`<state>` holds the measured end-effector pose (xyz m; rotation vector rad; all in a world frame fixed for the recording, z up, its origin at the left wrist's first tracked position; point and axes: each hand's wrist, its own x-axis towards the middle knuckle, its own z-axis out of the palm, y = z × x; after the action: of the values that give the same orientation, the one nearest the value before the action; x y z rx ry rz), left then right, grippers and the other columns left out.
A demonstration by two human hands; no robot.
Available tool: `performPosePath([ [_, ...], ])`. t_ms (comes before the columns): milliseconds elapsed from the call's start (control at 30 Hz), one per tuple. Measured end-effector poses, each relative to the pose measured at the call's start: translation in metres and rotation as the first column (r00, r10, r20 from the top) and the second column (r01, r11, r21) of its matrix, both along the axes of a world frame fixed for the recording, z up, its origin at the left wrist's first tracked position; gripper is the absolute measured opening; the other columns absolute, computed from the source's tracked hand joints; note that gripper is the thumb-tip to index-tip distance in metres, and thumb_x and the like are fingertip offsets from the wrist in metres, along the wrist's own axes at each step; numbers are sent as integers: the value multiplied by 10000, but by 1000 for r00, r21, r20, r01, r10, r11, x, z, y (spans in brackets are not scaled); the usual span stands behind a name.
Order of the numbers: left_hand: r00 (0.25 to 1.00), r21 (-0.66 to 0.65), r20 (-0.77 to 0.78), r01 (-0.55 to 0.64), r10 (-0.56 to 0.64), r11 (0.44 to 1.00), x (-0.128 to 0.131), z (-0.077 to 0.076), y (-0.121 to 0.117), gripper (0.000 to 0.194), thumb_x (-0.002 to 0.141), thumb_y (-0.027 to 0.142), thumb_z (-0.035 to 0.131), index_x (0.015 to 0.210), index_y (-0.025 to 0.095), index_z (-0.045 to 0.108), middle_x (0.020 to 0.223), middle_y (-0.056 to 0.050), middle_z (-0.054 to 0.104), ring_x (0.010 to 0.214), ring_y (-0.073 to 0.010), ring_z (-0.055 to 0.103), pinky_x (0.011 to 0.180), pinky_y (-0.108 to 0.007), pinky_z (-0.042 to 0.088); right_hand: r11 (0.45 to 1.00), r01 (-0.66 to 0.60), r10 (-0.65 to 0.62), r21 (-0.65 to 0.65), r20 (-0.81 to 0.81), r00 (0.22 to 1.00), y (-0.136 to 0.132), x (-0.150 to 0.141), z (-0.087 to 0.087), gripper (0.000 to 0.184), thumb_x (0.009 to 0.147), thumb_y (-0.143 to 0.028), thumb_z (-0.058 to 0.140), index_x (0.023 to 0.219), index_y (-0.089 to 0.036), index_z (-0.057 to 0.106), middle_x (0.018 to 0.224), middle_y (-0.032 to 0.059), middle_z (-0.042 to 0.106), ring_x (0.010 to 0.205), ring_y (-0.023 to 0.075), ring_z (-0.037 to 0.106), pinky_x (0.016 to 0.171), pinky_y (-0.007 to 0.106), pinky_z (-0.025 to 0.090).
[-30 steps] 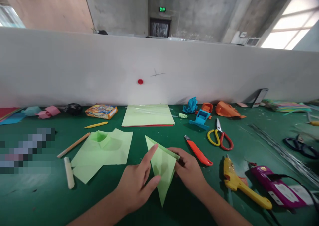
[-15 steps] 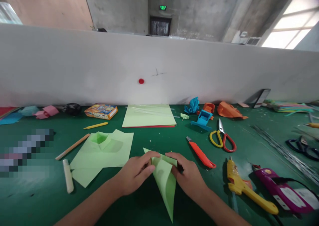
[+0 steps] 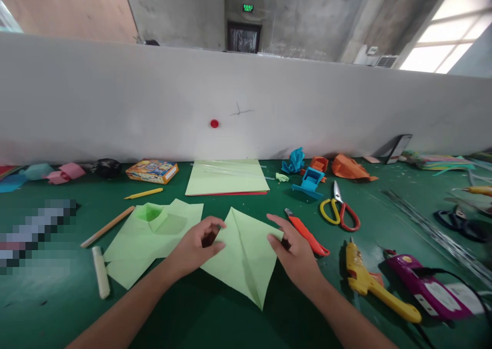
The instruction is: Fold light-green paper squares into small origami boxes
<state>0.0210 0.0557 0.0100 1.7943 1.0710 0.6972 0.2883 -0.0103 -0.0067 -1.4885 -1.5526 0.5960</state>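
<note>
A sheet of light green paper with a crease down its middle lies spread between my hands, one corner pointing toward me. My left hand is at the sheet's left side, thumb and forefinger apart, with a gap between them. At the right corner is my right hand, its forefinger stretched out and its thumb over the paper's edge; the other fingers are partly hidden. Left of these, a folded green paper form stands on more flat green paper.
A glue stick, pencil and yellow crayon lie left. Rightward are a red utility knife, scissors, yellow glue gun and purple device. A paper stack lies before the white partition.
The green sheet has gone from folded over and held between both hands to opened out. My hands have moved apart, and their fingers have loosened.
</note>
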Motion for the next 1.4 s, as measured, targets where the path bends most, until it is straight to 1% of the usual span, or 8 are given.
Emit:
performPosePath([
  [100, 998, 4, 41, -49, 49, 999, -7, -2, 5, 717, 817, 328, 675, 1467, 237, 386, 797, 53, 546, 680, -136, 526, 664, -261, 466, 999, 1, -3, -32, -55, 998, 2, 4, -1, 546, 948, -383, 573, 1479, -266, 523, 1124, 82, 746, 1003, 277, 723, 725, 382, 620],
  [167, 997, 59, 17, -74, 73, 996, -12, -4, 10, 766, 828, 334, 655, 1520, 225, 344, 822, 41, 578, 674, -135, 539, 659, -263, 482, 994, -60, 50, -88, -104, 993, 4, 7, -3, 544, 944, -383, 583, 1473, -263, 533, 1278, 100, 704, 1172, 297, 678, 834, 417, 617],
  [300, 980, 223, -175, -54, 94, 973, -19, -5, 13, 393, 853, 380, 617, 1197, 200, 677, 888, -24, 694, 740, -176, 626, 691, -291, 529, 969, -190, 182, -157, -61, 981, 8, 10, -5, 299, 942, -358, 571, 1167, -228, 720, 1051, 66, 766, 968, 257, 730, 835, 402, 595],
  [433, 967, 315, -227, -39, 115, 948, -21, -6, 5, 223, 897, 367, 582, 967, 208, 721, 905, -26, 728, 781, -191, 661, 693, -278, 539, 970, -194, 210, -150, 103, 972, 9, 11, -5, 170, 906, -312, 577, 885, -212, 713, 815, 23, 732, 740, 210, 679, 687, 340, 547],
  [733, 958, 589, -287, 170, 8, 790, -26, -21, -16, 300, 977, 164, 447, 1047, 233, 731, 1033, -66, 735, 1022, -222, 643, 943, -375, 501, 964, -249, 266, -97, 263, 927, 12, 15, -9, 152, 865, -134, 569, 859, -216, 697, 1008, 53, 723, 956, 228, 657, 864, 400, 527],
  [900, 909, 725, -417, 324, 12, 608, -21, -21, -17, 375, 1005, 61, 386, 1112, 213, 712, 1053, -65, 733, 1020, -214, 623, 878, -366, 443, 969, -244, 243, -41, 338, 909, 13, 11, -12, 429, 859, -85, 577, 1231, -264, 690, 1174, 66, 693, 1080, 248, 609, 943, 450, 496],
  [1133, 911, 754, -413, 333, 13, 566, -22, -22, -9, 326, 988, 45, 412, 1035, 189, 700, 1042, -61, 723, 952, -199, 619, 848, -347, 453, 935, -354, 324, -12, 431, 842, 11, 4, -16, 504, 762, 52, 513, 1058, -269, 765, 1042, 50, 700, 965, 224, 597, 840, 395, 467],
  [1400, 906, 743, -420, 374, -49, 555, -20, -21, -14, 274, 964, 70, 449, 1044, 193, 680, 1069, -75, 707, 999, -213, 623, 892, -374, 480, 927, -374, 348, 3, 356, 867, 14, 8, -25, 508, 799, 79, 464, 1039, -241, 778, 1071, 71, 683, 955, 229, 575, 850, 415, 457],
])
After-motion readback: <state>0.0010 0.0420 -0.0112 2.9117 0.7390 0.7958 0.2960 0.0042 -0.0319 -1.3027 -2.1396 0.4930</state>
